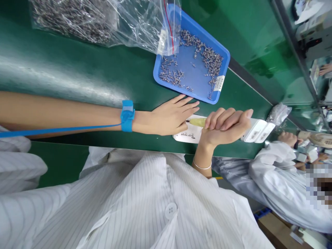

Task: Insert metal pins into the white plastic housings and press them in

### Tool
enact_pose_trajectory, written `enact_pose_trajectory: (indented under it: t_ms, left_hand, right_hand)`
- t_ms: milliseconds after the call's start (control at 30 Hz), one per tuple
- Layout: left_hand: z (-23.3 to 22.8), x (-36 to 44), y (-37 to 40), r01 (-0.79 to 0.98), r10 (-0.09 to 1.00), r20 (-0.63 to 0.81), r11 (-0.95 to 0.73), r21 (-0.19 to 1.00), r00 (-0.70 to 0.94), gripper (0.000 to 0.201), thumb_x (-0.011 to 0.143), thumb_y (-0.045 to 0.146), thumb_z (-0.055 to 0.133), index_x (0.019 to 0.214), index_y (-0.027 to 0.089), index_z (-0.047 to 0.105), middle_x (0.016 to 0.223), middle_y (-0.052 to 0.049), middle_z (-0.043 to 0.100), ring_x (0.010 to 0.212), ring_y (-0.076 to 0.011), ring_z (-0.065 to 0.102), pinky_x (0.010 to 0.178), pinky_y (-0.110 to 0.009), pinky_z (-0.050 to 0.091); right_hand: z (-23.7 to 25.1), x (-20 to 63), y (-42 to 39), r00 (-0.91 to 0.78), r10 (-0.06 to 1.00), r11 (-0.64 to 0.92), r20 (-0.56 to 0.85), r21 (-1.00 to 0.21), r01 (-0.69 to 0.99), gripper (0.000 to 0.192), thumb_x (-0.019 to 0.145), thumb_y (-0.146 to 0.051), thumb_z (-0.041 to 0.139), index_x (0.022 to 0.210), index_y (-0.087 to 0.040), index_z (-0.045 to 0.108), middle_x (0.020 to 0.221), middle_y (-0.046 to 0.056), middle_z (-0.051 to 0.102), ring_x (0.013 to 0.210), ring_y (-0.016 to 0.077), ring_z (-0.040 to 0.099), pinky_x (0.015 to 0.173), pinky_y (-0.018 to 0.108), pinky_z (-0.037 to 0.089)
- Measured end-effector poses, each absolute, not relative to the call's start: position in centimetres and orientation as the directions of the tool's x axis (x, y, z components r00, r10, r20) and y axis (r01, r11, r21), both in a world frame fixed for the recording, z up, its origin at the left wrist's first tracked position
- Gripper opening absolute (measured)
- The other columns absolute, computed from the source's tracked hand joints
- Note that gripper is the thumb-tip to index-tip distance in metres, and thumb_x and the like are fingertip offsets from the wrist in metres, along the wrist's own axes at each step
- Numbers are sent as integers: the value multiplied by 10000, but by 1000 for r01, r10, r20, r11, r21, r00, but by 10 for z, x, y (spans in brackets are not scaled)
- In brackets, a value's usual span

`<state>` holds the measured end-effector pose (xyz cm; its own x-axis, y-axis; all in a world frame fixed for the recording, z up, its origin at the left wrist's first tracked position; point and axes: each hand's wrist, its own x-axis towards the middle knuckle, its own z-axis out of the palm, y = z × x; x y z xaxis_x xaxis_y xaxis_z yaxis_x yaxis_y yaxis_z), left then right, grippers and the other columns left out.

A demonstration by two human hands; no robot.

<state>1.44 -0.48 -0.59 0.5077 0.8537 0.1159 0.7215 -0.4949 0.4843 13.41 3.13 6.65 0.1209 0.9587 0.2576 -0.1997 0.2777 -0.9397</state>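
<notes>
My left hand [172,116] lies flat with its fingers stretched out, over the left end of a white plastic piece [190,134] with small dark markings. The fingertips reach close to the near edge of a blue tray [159,62]. My right hand [225,124] is wrapped round the yellow translucent handle of a screwdriver [197,122]. Its dark tip points left, at the white piece beside my left fingers. Small metal screws [212,60] lie loose in the tray. A blue wrist strap [127,116] with a cord circles my left wrist.
A clear zip bag [77,20] full of small metal parts overlaps the tray's corner. White printed pieces [258,131] lie right of my right hand. Further right are another bag [280,114] and a co-worker in a white coat [275,180]. The green bench [64,72] ends before my body.
</notes>
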Motion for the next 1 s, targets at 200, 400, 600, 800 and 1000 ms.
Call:
enact_pose_trajectory:
  t_ms: [200,400,600,800,1000]
  left_hand:
    - [-7,14,-5,712,855,116,-489,504,505,620,976,357,402,1517,57,368,1600,-138,344,1525,-286,221,1258,-450,97]
    - [-6,14,-4,692,853,140,-494,526,502,601,966,328,403,1491,35,405,1586,-146,369,1521,-299,229,1256,-452,104]
    - [-3,15,-4,684,856,95,-468,559,508,595,967,307,399,1509,61,387,1594,-105,364,1524,-328,206,1252,-481,116]
    - [-5,16,-3,689,861,62,-445,572,505,619,968,332,401,1537,94,342,1607,-76,343,1528,-322,192,1260,-468,92]
    - [-6,15,-2,677,855,94,-467,569,510,620,969,352,399,1530,92,358,1595,-79,366,1529,-310,195,1258,-467,98]
  right_hand:
    - [67,130,31,124,954,294,274,-935,-199,576,990,-316,381,444,-220,227,386,-68,169,257,59,191,217,177,178]
    - [63,132,25,90,920,391,381,-893,-221,590,999,-322,342,425,-212,257,369,-56,205,255,58,243,222,175,225]
    - [63,119,21,153,893,445,423,-880,-166,569,987,-293,383,437,-198,268,375,-61,226,266,50,241,243,173,202]
    - [63,110,25,178,894,420,410,-907,-20,564,1008,-328,385,476,-210,241,407,-65,226,276,49,234,272,190,213]
    - [62,119,31,136,922,379,363,-918,-116,572,1017,-341,377,476,-214,243,406,-62,183,270,60,195,252,190,183]
